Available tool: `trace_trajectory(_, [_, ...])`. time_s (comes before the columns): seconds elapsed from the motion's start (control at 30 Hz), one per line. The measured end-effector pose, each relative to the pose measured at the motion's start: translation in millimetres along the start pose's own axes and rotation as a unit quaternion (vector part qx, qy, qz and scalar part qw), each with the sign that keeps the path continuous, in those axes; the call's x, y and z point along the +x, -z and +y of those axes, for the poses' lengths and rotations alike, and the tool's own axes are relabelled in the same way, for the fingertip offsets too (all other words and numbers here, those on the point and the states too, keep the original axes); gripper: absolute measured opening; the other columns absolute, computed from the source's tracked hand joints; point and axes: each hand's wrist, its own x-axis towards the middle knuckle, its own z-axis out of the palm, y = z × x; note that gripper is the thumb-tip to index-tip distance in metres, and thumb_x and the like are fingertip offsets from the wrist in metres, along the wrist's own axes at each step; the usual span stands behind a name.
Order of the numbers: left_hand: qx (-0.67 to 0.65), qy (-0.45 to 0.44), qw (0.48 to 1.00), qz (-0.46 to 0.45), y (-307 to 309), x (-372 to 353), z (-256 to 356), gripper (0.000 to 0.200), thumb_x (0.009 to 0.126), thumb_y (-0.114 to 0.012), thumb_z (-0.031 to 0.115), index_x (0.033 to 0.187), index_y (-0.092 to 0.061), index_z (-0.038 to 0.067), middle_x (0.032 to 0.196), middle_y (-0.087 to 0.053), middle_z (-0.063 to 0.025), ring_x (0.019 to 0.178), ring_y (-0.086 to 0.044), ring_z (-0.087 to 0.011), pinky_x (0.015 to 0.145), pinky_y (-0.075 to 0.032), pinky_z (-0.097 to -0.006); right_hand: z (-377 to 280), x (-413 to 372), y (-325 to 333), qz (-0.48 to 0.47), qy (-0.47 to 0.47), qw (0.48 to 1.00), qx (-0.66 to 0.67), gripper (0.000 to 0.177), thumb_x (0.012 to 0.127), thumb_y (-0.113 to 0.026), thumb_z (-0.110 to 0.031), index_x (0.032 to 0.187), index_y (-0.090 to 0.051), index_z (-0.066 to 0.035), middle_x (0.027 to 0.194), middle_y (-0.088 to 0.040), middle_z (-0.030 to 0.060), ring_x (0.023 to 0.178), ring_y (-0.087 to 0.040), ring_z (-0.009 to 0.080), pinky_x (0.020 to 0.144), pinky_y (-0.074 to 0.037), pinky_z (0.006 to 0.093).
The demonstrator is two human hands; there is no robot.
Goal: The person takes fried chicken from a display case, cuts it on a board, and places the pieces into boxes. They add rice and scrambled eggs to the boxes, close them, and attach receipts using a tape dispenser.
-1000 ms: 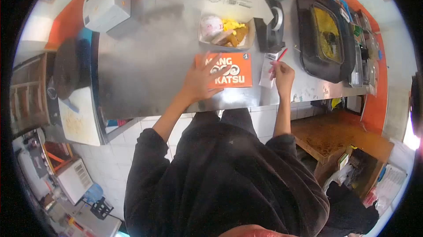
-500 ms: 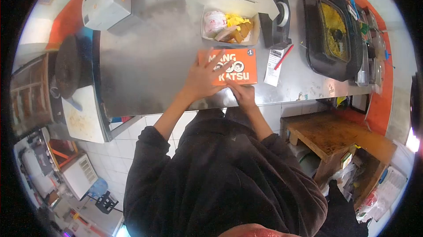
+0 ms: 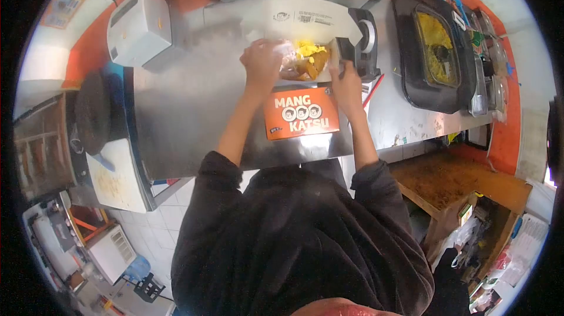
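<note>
An open food box (image 3: 311, 13) stands at the back of the metal counter, its pale lid raised. Inside it lie yellow shreds (image 3: 308, 49), brown fried pieces (image 3: 313, 67) and a wrapped item, partly covered. My left hand (image 3: 262, 62) is at the box's left side, fingers curled on its edge. On the right side, my right hand (image 3: 346, 86) has its fingers closed on the box's corner, beside the black tape dispenser (image 3: 368, 43). In front of the open box sits a closed orange box (image 3: 302, 113) with white lettering, touched by neither hand.
A white printer (image 3: 140, 27) is at the back left. At the right are a black tray (image 3: 436, 51) with yellow contents, a red pen (image 3: 373, 91) and clear containers. A cutting board (image 3: 119, 181) lies at the left, a wooden shelf (image 3: 464, 178) at the lower right.
Both hands have left the orange box and moved up to the sides of the open box. The view has shifted, showing more of the counter's back.
</note>
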Motion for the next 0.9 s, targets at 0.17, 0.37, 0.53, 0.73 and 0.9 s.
trace_trajectory(0.17, [-0.239,0.228,0.943,-0.043,1,5,-12,0.041,0.089,-0.061,0.021,0.123,-0.057,0.000,0.097,-0.064,-0.0185,0.092,-0.061,-0.0317,0.077,-0.048,-0.0372,26,13,-18,-0.130,-0.030,0.990,-0.040,0.017,0.091,-0.053,-0.009,0.087,-0.058,0.007,0.081,-0.062,0.0337,0.081,-0.062,0.0502,0.073,-0.048,0.0555])
trace_trajectory(0.37, [-0.208,0.190,0.954,-0.102,28,23,-14,0.036,0.091,-0.055,0.018,0.118,-0.059,-0.006,0.089,-0.066,-0.0293,0.086,-0.066,-0.0381,0.077,-0.050,-0.0429,-23,24,27,-0.116,-0.013,0.993,-0.028,0.019,0.090,-0.051,-0.008,0.083,-0.058,0.008,0.079,-0.062,0.0334,0.078,-0.060,0.0514,0.071,-0.049,0.0539])
trace_trajectory(0.53, [-0.191,0.177,0.964,-0.054,108,-22,43,0.029,0.095,-0.054,0.020,0.113,-0.062,-0.001,0.083,-0.064,-0.0241,0.070,-0.064,-0.0303,0.069,-0.049,-0.0389,-34,-26,76,-0.097,-0.040,0.992,0.067,0.029,0.095,-0.054,-0.019,0.094,-0.062,0.009,0.063,-0.061,0.0116,0.054,-0.057,0.0132,0.051,-0.044,0.0316])
trace_trajectory(0.73, [-0.261,0.332,0.889,-0.174,91,-112,57,0.042,0.101,-0.044,0.028,0.130,-0.054,-0.001,0.120,-0.060,-0.0213,0.113,-0.057,-0.0326,0.097,-0.042,-0.0399,-21,-91,99,-0.206,-0.229,0.947,0.094,0.027,0.090,-0.063,-0.019,0.098,-0.062,0.008,0.070,-0.061,0.0118,0.062,-0.054,0.0188,0.058,-0.042,0.0323])
trace_trajectory(0.9, [-0.357,0.340,0.862,0.120,94,-110,45,0.047,0.103,-0.043,0.031,0.136,-0.043,-0.002,0.138,-0.046,-0.0192,0.122,-0.046,-0.0221,0.103,-0.036,-0.0309,-40,-133,92,0.002,0.190,0.981,0.023,0.024,0.082,-0.067,-0.008,0.106,-0.063,-0.005,0.100,-0.061,0.0137,0.088,-0.057,0.0291,0.076,-0.043,0.0397])
